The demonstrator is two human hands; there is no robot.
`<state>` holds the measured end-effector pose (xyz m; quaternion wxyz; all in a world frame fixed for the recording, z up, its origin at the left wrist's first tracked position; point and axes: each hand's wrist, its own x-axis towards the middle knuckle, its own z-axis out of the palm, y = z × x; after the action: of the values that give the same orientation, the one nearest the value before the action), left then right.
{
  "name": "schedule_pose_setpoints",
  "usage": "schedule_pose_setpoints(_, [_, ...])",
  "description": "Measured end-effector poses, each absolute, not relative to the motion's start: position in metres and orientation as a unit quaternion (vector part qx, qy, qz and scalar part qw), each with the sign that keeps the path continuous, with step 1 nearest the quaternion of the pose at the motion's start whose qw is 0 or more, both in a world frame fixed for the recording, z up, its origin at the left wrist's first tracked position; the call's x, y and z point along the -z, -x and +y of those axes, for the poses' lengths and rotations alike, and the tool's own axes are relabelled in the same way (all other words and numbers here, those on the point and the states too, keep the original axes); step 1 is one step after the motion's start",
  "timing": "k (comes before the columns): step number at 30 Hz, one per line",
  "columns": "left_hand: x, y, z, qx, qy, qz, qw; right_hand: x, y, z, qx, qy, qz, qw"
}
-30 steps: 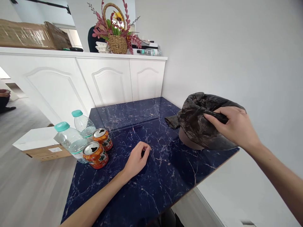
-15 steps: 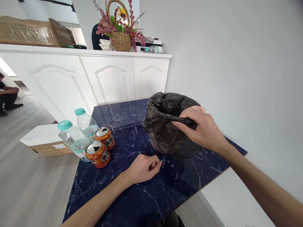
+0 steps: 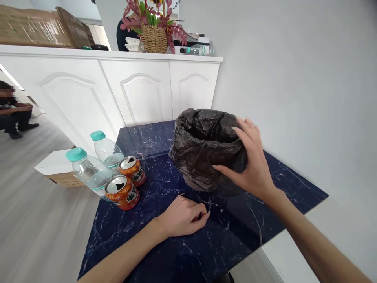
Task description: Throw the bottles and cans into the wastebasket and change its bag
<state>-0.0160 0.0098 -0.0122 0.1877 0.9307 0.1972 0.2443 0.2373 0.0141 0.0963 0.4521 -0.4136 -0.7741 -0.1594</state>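
Observation:
A bin lined with a black plastic bag (image 3: pixel 200 161) stands on the dark blue marbled table (image 3: pixel 182 251), its mouth facing up. My right hand (image 3: pixel 250 161) is at the bin's right front side, thumb and fingers spread, not gripping the bag. Curled on the table in front of the bin lies my left hand (image 3: pixel 187 216), with nothing visible in it. To the left are two opened orange cans (image 3: pixel 122 193) (image 3: pixel 133 171) and two clear bottles with teal caps (image 3: pixel 92 173) (image 3: pixel 107 151).
Behind the table is a white cabinet (image 3: pixel 144 88) bearing a flower basket (image 3: pixel 154 39), a lying bottle (image 3: pixel 198 50) and a wrapped carton (image 3: pixel 35 29). A white-topped box (image 3: pixel 59 167) stands left of the table. A person (image 3: pixel 14 112) sits at the far left.
My right hand has let go of the bag's rim and opened. The bag's mouth is wider. The view has shifted slightly, while my left hand stays resting on the table.

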Motion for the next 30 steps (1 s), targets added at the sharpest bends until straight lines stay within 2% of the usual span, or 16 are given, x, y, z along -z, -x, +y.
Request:
schedule_pose_setpoints(7, [0.013, 0.016, 0.011, -0.238, -0.933, 0.194, 0.185, -0.013, -0.257, -0.005, 0.004, 0.577, -0.666, 0.473])
schedule_pose_setpoints(13, [0.014, 0.015, 0.011, -0.23, -0.934, 0.199, 0.189, 0.047, -0.285, -0.019, -0.1, 0.66, -0.656, 0.353])
schedule_pose_setpoints(20, [0.013, 0.014, 0.011, -0.229, -0.932, 0.206, 0.193, 0.075, -0.294, -0.028, -0.024, 0.626, -0.722, 0.293])
schedule_pose_setpoints(30, [0.02, 0.015, 0.011, -0.227, -0.938, 0.2, 0.169, 0.081, -0.296, -0.029, -0.004, 0.622, -0.725, 0.296])
